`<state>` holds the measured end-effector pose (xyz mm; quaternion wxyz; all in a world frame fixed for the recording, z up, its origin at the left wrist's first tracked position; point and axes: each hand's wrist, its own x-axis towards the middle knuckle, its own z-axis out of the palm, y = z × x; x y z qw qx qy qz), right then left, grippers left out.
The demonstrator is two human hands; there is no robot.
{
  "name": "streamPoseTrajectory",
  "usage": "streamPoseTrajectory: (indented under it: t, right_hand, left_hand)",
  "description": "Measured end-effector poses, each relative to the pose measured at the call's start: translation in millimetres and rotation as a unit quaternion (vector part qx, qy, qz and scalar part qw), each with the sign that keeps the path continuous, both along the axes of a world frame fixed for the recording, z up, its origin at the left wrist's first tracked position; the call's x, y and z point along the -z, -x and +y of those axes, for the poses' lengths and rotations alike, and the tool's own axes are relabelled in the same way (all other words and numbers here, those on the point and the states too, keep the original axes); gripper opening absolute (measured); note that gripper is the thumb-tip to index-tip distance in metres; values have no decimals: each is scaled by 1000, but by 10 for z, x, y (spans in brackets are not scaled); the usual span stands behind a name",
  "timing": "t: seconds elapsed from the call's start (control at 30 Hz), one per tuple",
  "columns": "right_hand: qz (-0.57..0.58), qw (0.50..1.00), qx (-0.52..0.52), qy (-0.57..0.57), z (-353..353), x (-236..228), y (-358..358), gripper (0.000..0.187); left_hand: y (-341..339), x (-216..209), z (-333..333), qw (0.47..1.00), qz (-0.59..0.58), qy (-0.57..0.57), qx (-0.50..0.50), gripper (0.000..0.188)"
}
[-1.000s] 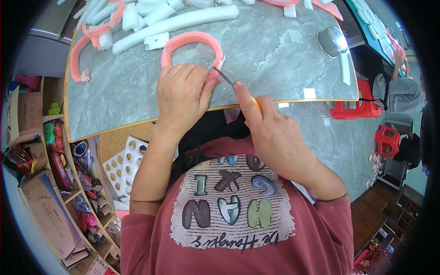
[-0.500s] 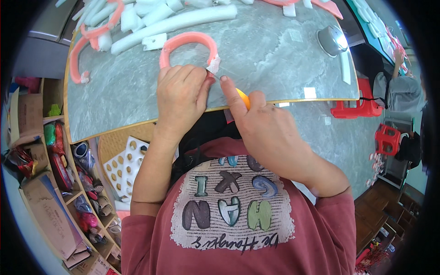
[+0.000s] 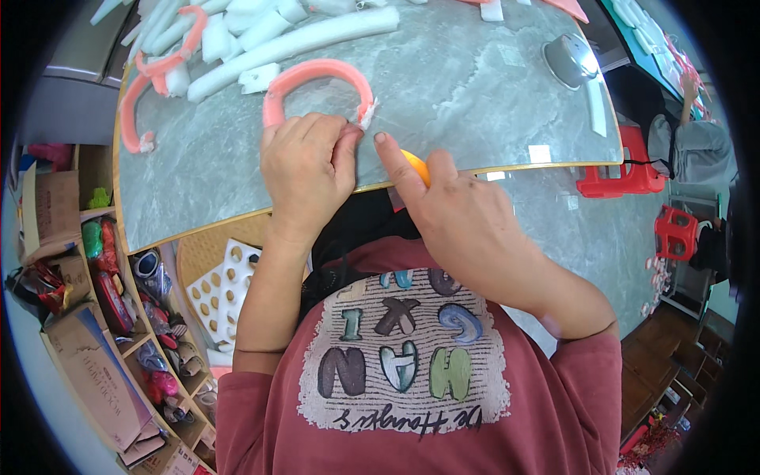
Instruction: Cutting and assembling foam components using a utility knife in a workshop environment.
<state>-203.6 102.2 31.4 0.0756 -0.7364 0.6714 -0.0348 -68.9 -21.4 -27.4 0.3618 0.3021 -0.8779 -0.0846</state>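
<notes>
A curved pink foam piece [image 3: 315, 70] arches over the near part of the table, its right end wrapped in whitish torn material [image 3: 367, 115]. My left hand [image 3: 307, 162] is closed around the lower part of this piece, thumb pressed against the curled fingers. Just to the right, my right hand [image 3: 455, 194] grips a knife with an orange handle [image 3: 416, 166], index finger stretched along it toward the wrapped end. Most of the handle is hidden in my palm, and the blade does not show clearly.
White foam sticks [image 3: 293, 51] and offcuts lie at the back left, beside more curved pink pieces [image 3: 129, 119]. A metal bowl [image 3: 570, 62] stands at the right. Red stools [image 3: 625, 170] and a seated person [image 3: 697, 154] are beyond the table; shelves [image 3: 131, 317] line the left.
My left hand and the pink piece have shifted slightly left. The knife blade, visible against the wrapped end before, no longer shows clearly there. My right hand has barely moved.
</notes>
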Motion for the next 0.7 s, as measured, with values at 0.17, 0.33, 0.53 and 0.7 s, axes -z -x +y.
streamPoseTrajectory:
  t: [0.17,0.33,0.53,0.7]
  right_hand:
    - [-6,1000,2,27,-99,52,-64,61]
    - [39,998,-7,58,-173,105,-79,59]
    - [2,995,-24,92,-83,120,-10,58]
    - [1,999,0,51,-113,92,-51,58]
  left_hand:
    - [-26,-7,-22,999,-13,24,26,7]
    - [-18,42,-35,998,-1,50,40,7]
    - [-16,50,9,1000,3,25,-13,8]
    - [12,46,9,999,13,43,-17,8]
